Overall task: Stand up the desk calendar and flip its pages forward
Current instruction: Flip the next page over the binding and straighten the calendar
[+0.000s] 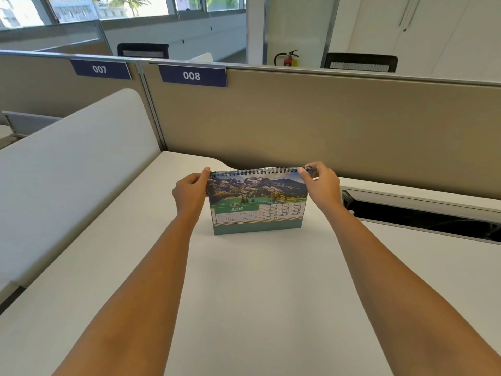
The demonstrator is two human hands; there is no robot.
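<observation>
The desk calendar [257, 202] stands upright on the white desk [244, 294], facing me. Its front page shows a mountain photo above a green JUNE grid, with a black spiral binding along the top. My left hand [189, 192] pinches the top left corner at the spiral. My right hand [321, 185] pinches the top right corner, fingers wrapped over the binding. A curled page edge shows just behind the spiral. The calendar's back side is hidden.
A tan partition [325, 126] labelled 008 rises right behind the calendar. A white divider panel [76, 169] runs along the desk's left side. An open cable tray slot [420, 213] lies in the desk at the right.
</observation>
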